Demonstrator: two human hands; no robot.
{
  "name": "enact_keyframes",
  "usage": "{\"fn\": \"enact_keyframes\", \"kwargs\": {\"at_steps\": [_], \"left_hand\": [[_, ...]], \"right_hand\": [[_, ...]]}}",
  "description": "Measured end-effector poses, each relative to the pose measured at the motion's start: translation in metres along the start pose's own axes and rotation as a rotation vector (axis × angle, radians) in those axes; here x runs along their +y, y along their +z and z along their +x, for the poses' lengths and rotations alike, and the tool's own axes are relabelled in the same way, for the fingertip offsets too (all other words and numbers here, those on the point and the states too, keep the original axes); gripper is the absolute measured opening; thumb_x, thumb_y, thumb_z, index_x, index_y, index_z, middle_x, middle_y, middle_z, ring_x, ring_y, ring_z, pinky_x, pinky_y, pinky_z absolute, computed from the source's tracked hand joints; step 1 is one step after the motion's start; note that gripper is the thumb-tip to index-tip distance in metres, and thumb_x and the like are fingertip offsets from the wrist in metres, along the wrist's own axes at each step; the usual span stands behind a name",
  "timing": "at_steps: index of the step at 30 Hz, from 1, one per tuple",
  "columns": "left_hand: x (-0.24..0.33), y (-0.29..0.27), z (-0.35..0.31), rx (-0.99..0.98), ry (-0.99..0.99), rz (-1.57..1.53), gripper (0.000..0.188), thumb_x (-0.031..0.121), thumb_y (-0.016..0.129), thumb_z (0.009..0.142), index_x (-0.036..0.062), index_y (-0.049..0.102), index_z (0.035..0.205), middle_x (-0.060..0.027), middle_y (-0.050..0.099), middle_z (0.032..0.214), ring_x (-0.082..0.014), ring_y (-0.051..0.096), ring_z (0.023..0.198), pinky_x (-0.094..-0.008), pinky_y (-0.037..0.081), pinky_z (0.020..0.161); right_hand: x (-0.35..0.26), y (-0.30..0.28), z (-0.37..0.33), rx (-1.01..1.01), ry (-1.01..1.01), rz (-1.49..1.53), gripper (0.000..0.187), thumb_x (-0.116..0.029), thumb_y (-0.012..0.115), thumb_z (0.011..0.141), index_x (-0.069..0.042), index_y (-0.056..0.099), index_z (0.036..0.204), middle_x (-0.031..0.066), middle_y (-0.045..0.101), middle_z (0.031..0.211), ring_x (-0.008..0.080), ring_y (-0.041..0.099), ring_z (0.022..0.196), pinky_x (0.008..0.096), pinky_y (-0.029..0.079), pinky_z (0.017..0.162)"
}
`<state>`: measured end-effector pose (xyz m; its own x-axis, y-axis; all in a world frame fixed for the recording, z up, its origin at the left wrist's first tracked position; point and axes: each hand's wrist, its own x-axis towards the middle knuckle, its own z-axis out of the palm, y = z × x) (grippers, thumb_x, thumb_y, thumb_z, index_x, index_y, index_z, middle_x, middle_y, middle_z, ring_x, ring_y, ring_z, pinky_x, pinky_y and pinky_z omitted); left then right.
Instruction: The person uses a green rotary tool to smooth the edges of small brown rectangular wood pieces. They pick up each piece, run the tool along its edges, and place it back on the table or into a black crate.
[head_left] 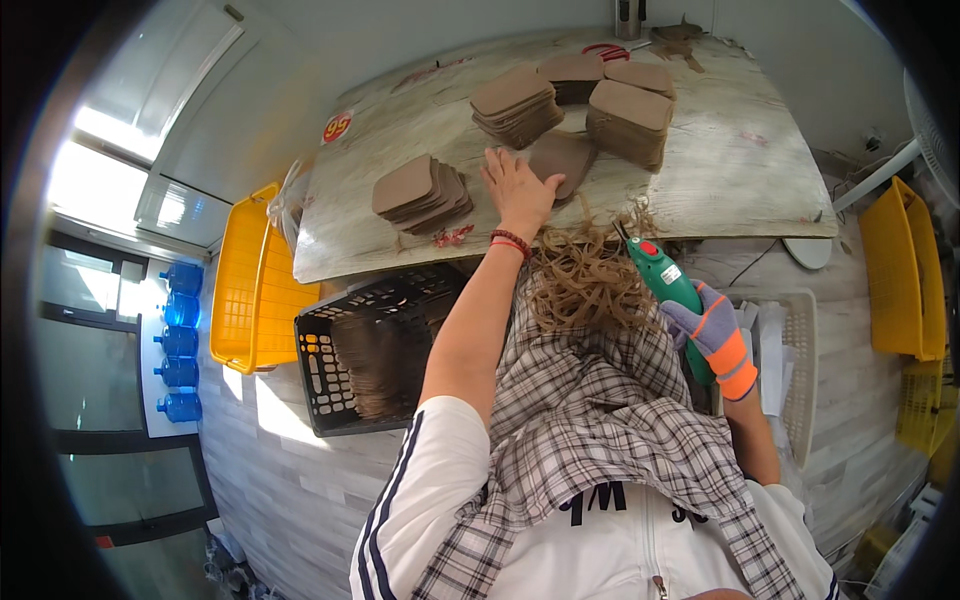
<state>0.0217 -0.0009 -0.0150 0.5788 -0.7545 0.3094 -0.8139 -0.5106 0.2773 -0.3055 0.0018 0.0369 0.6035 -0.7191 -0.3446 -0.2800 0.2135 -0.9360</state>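
Note:
My left hand (pixel 519 190), bare with a beaded bracelet at the wrist, reaches over the table with its fingers spread. It lies at the left edge of a flat brown rounded piece (pixel 563 160), the thumb over or against it. My right hand (pixel 712 335), in a purple and orange glove, is wrapped round a green cordless electric cutter (pixel 660 272) with a red button. The cutter's tip points up and left, near the table's front edge. Curly brown offcut strips (pixel 585 280) lie heaped on my lap, below the tip.
Stacks of brown pieces stand on the table (pixel 350 200): one at left (pixel 420 193), one behind my hand (pixel 515 105), others at right (pixel 630 120). A black crate (pixel 318 385) holds more pieces. Beside it is a yellow basket (pixel 230 300). A white basket (pixel 805 370) sits at right.

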Motion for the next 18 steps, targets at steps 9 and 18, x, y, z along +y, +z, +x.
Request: {"fn": "enact_keyframes", "kwargs": {"at_steps": [9,18], "left_hand": [[0.028,0.004,-0.025,0.244,-0.105,-0.551,0.041,0.013,0.077,0.072,-0.0032,0.053,0.101,-0.0184,0.047,0.125,-0.033,0.038,0.124,-0.0468,0.031,0.102],[0.089,-0.049,-0.05,0.121,-0.467,-2.194,0.033,-0.003,0.065,0.082,0.0038,0.054,0.112,-0.0065,0.06,0.108,-0.0219,0.058,0.101,-0.0345,0.051,0.087]], "right_hand": [[0.0,-0.002,-0.009,0.066,-0.033,-0.016,0.039,-0.019,0.072,0.081,0.003,0.054,0.109,0.003,0.06,0.068,0.0074,0.054,0.05,0.0229,0.043,0.045],[-0.015,0.003,-0.007,0.174,-0.128,0.019,0.039,-0.022,0.072,0.081,0.002,0.056,0.107,0.0026,0.06,0.069,0.0066,0.054,0.052,0.0218,0.043,0.045]]}}
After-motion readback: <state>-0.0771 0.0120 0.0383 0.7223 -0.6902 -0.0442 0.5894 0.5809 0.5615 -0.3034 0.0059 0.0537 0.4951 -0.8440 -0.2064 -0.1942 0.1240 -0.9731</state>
